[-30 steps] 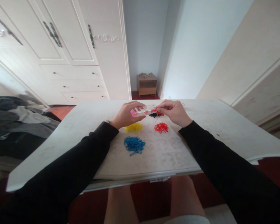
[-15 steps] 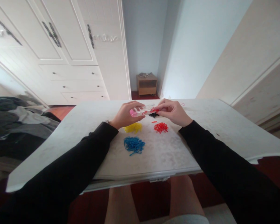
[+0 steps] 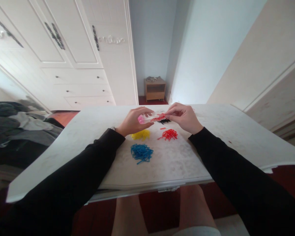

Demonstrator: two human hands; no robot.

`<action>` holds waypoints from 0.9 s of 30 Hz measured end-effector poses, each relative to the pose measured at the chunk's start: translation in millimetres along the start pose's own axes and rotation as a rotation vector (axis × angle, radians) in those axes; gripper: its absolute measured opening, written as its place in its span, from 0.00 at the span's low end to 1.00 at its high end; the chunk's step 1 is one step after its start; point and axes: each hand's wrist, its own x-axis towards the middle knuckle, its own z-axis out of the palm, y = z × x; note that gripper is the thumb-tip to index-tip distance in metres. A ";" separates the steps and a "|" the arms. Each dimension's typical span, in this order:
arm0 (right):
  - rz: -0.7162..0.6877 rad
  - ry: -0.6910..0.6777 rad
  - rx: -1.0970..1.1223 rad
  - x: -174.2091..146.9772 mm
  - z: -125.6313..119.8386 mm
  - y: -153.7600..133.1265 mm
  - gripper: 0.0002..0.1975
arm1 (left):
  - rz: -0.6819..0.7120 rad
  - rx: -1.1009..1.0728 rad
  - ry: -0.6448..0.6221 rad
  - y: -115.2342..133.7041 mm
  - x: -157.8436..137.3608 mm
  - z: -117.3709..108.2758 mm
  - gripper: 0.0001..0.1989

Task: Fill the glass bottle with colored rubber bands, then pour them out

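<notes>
My left hand (image 3: 135,120) is closed round a clear plastic bottle (image 3: 148,117) with a pink end, held tilted on its side above the table. Red bands show inside it, bunched toward the right end. At that end the fingers of my right hand (image 3: 180,116) are pinched together on red rubber bands (image 3: 162,116). Below lies a pile of red rubber bands (image 3: 170,134), with one loose piece just above it. A yellow pile (image 3: 141,134) sits under my left hand, and a blue pile (image 3: 142,153) is nearer to me. Partly hidden behind the hands is a black pile (image 3: 164,121).
The white table (image 3: 182,164) has grey smudges and a front edge close to my legs. Clothes (image 3: 31,123) are heaped at the left. Beyond the table stand a white wardrobe (image 3: 83,75) and a small wooden cabinet (image 3: 154,90).
The bottle has shifted slightly right, and more red shows inside its right end. My right hand's fingers have moved a little at that end. A red band now sticks out leftward from the red pile.
</notes>
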 end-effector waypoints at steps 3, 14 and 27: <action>-0.015 0.017 -0.003 -0.5 0.0 -0.1 0.18 | 0.001 0.017 0.007 1.9 0.6 -0.4 0.17; -0.042 0.051 -0.113 -3.0 1.1 -7.7 0.06 | -0.007 -0.013 0.035 2.3 0.8 -0.6 0.18; -0.053 0.014 -0.253 -1.9 -1.7 0.7 0.01 | -0.241 -0.533 0.221 -18.0 4.5 5.3 0.18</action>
